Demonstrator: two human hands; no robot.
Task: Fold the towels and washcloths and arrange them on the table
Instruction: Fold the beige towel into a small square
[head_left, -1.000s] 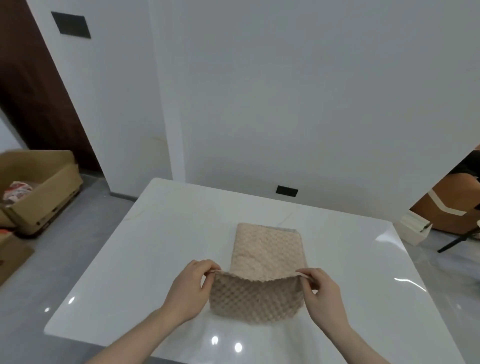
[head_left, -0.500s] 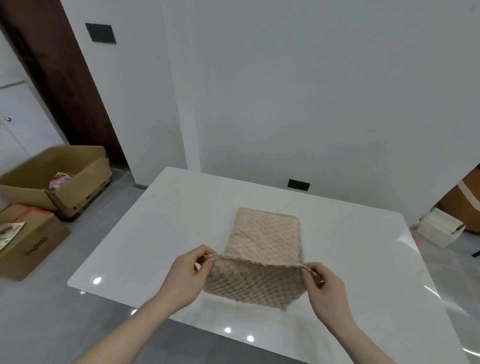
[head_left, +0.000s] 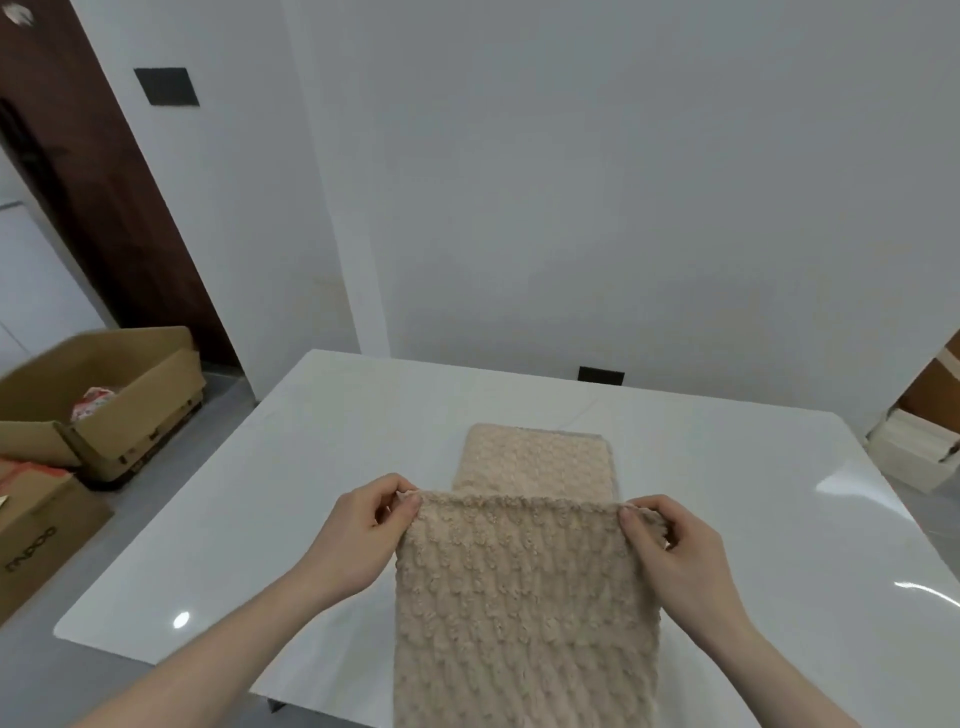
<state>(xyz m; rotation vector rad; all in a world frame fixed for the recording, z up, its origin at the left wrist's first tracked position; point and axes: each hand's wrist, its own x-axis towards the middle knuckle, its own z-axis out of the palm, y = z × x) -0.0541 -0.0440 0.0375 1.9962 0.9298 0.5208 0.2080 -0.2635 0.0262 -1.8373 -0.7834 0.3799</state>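
Note:
A beige, bumpy-textured towel (head_left: 527, 597) is the only cloth in sight. Its far part lies flat on the white glossy table (head_left: 332, 467), and its near part is lifted, hanging down in front of me and past the table's near edge. My left hand (head_left: 358, 535) pinches the lifted edge's left corner between thumb and fingers. At the right corner, my right hand (head_left: 670, 556) holds the same edge. Both hands are level, with the edge stretched straight between them.
The table's far edge sits close to a white wall. On the floor at left stands an open cardboard box (head_left: 104, 395), with a closed cardboard box (head_left: 36, 530) in front of it. A white box (head_left: 914, 452) sits on the floor at right.
Both hands have lifted the towel's near edge higher and toward me, so more cloth hangs below them. The view has shifted, bringing the boxes at left further in.

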